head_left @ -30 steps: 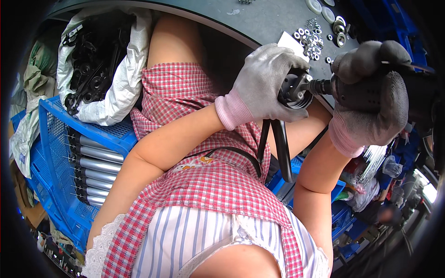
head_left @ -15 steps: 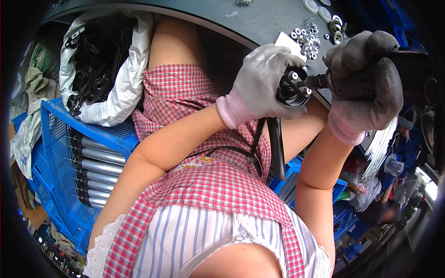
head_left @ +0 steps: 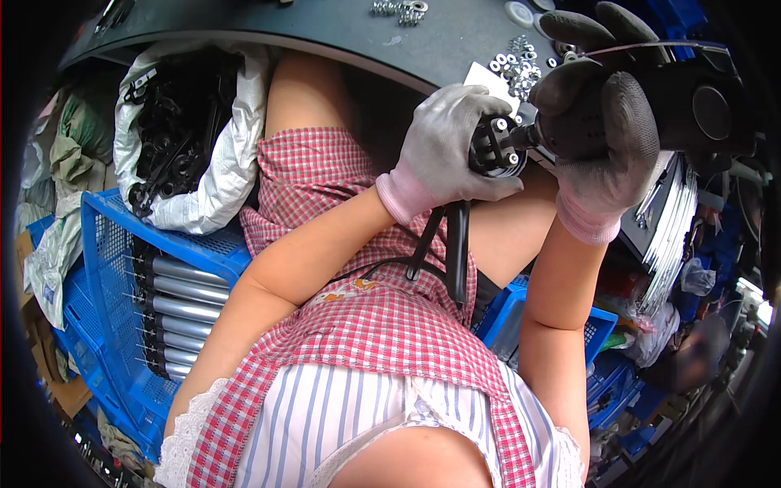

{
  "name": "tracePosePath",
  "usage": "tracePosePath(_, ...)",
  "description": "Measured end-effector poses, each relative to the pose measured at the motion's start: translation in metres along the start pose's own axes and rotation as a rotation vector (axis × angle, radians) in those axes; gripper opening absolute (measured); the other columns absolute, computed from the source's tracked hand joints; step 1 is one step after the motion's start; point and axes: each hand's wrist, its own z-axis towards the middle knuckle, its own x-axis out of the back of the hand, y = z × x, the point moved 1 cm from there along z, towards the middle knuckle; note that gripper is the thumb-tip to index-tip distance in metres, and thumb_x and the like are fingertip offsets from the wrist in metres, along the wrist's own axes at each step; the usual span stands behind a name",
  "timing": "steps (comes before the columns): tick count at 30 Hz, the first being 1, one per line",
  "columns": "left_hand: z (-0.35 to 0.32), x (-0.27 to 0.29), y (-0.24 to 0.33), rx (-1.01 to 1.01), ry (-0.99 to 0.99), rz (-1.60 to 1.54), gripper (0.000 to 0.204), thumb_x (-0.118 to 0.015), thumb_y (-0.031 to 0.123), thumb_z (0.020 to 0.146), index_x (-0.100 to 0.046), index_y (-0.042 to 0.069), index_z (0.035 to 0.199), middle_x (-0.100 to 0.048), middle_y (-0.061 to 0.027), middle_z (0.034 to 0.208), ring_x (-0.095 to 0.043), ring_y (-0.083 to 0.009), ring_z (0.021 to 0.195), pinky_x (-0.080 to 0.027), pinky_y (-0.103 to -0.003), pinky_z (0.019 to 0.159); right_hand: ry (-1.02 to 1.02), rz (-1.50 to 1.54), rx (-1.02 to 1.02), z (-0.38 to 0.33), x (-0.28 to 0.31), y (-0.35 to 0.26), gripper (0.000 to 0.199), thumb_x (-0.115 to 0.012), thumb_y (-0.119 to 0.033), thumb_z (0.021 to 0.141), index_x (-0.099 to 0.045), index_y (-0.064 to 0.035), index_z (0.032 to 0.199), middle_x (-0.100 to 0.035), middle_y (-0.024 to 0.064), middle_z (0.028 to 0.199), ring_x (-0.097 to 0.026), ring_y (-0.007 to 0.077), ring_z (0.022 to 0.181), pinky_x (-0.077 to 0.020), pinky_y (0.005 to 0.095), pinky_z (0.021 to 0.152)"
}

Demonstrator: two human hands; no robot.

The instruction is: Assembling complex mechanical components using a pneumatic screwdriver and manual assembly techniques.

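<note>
Two things held: black fitting [head_left: 494, 148] and power tool [head_left: 687, 114]

The left hand [head_left: 443, 145] grasps the fitting at 1 o'clock of the view; black bars [head_left: 457, 256] extend beneath it toward 6 o'clock. The right hand [head_left: 606, 134] grips the tool at the fitting's 3 o'clock, its tip [head_left: 526, 136] pointing at it. Toward 12 o'clock from the fitting, small metal parts [head_left: 522, 71] lie on the bench [head_left: 325, 26].

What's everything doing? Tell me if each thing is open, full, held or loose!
Left grip: gloved, curled around the black part.
Black part: held.
Right grip: gloved, wrapped around the power tool.
Power tool: held, tip at the black part; can't tell if running.
White sack: open, black pieces inside.
Blue crate: open, silver tubes inside.
Small metal rings: loose on the table.
</note>
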Motion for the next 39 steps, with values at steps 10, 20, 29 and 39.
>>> tracePosePath(10, -0.014, 0.006, 0.001, 0.024, -0.058, 0.132, 0.085, -0.087, 0.044, 0.052, -0.056, 0.007, 0.122, -0.058, -0.0147, 0.123, -0.049, -0.0369, 0.124, -0.036, -0.045, 0.106, 0.584, -0.898, -0.397, 0.0, 0.138, 0.003, 0.051, -0.076, -0.041, 0.08, -0.057, -0.0025, 0.108, -0.066, 0.0107, 0.078, -0.065, 0.0185, 0.063, -0.0505, 0.0313, 0.056)
tracePosePath(20, -0.12, -0.004, -0.128, 0.764, -0.286, -0.107, 0.047, -0.049, 0.004, 0.086, -0.047, 0.001, 0.133, -0.059, -0.0171, 0.118, -0.056, -0.0228, 0.108, -0.045, -0.034, 0.095, 0.313, -1.714, -0.728, -0.046, 0.162, 0.091, 0.04, -0.063, -0.038, 0.09, -0.06, -0.0046, 0.113, -0.064, 0.0177, 0.11, -0.063, 0.0355, 0.103, -0.0504, 0.0456, 0.088)
tracePosePath(29, -0.147, -0.055, -0.192, 0.069, -0.953, 0.374, 0.026, -0.055, 0.024, 0.09, -0.061, 0.008, 0.11, -0.066, -0.0174, 0.107, -0.063, -0.0298, 0.102, -0.049, -0.04, 0.089, 0.253, 0.869, -1.263, -0.239, -0.041, 0.13, 0.02, -0.066, -0.023, 0.09, -0.053, -0.0085, 0.094, -0.051, -0.0021, 0.074, -0.044, 0.0074, 0.052, -0.0372, 0.0241, 0.045)
tracePosePath(39, -0.13, -0.024, -0.171, 0.481, -0.569, 0.027, 0.031, -0.057, 0.022, 0.086, -0.06, 0.003, 0.11, -0.064, -0.0266, 0.106, -0.064, -0.0407, 0.095, -0.052, -0.047, 0.079, 0.101, 0.265, -1.024, -0.163, -0.06, 0.061, 0.021, -0.06, -0.024, 0.095, -0.05, -0.0082, 0.086, -0.046, -0.0033, 0.068, -0.043, 0.0052, 0.053, -0.0349, 0.0231, 0.045)
